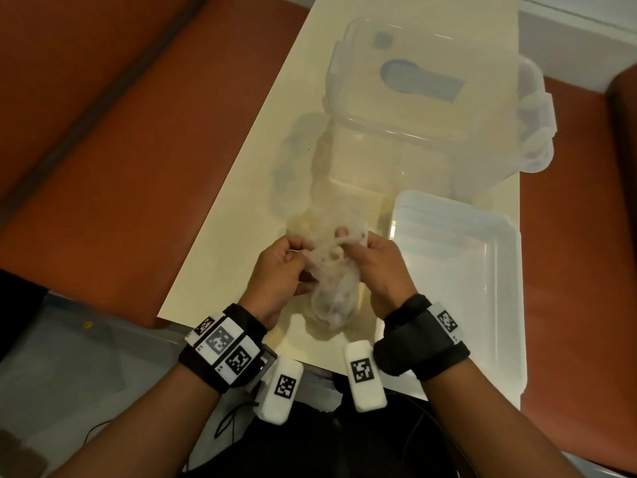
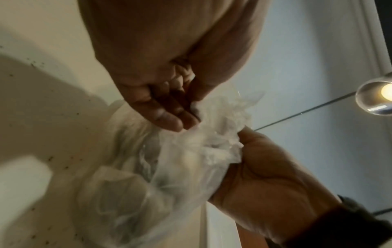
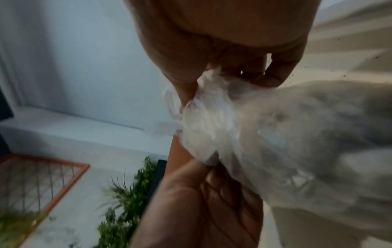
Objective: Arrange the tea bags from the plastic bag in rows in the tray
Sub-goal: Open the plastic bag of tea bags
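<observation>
Both hands are meeting over the near middle of the table [image 1: 220, 215], wrists raised, palms turned toward each other. The left hand [image 1: 281, 270] is pinching the gathered neck of the plastic bag [image 1: 332, 298] between thumb and curled fingers; the right hand [image 1: 379, 267] is gripping the same bunched neck from the opposite side, thumb on top. In the left wrist view, the fingers [image 2: 169, 117] of the left hand are pressing into crumpled film. The plastic bag is hanging from the two grips, its bulging lower end lying toward the table's near edge. Its contents are showing only as pale lumps; tea bags cannot be counted.

One tray [image 1: 503, 236], white, is sitting at the table's near right, just right of the hands. One clear lidded container [image 1: 431, 108] is standing at the table's far end, beyond the tray. One bag, two hands, each wrist wearing a black strap with marker blocks.
</observation>
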